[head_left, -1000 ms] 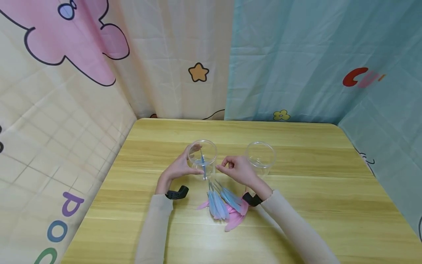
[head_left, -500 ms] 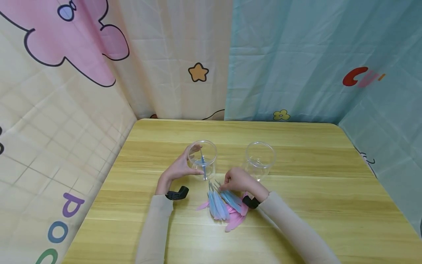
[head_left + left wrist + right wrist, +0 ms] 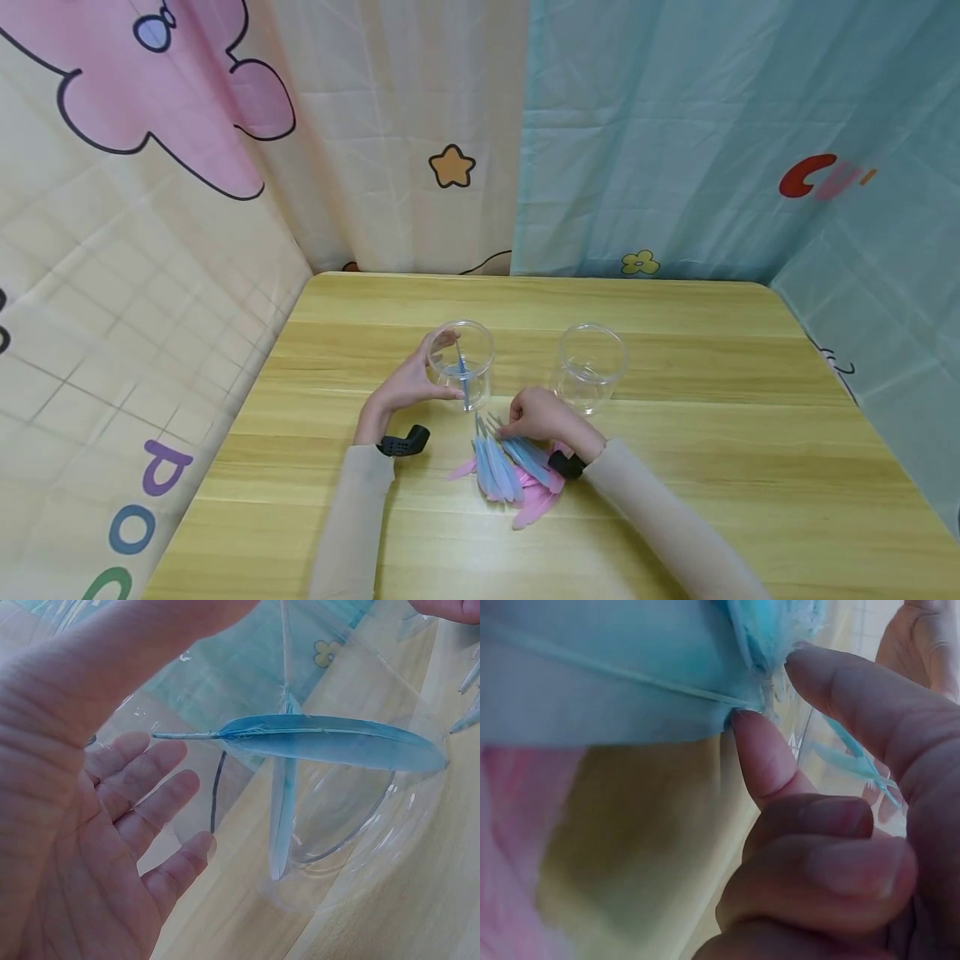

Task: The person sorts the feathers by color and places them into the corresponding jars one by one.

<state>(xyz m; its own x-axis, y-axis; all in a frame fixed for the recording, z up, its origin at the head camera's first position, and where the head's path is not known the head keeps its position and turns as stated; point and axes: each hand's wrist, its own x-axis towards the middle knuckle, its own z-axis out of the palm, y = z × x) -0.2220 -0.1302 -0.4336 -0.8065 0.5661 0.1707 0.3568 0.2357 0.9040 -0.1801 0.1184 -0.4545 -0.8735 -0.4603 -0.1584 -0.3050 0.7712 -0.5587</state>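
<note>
My left hand (image 3: 405, 382) holds the side of a clear jar (image 3: 483, 379), thumb in front and fingers round the back. Inside that jar are two blue feathers (image 3: 345, 742), crossing each other in the left wrist view. My right hand (image 3: 543, 414) is low over a fan of blue feathers (image 3: 495, 471) on the table. Its thumb and a finger pinch one blue feather (image 3: 630, 682) near the quill, the other fingers curled. Pink feathers (image 3: 534, 507) lie partly under the blue ones.
A second clear jar (image 3: 591, 375) stands right of the first, just behind my right hand. All of this is on a wooden table (image 3: 712, 467), with printed curtains (image 3: 405, 108) along its back and sides.
My right hand has come down and toward me, from beside the left jar to the quill ends of the blue feathers. The left hand and both jars have stayed put.
</note>
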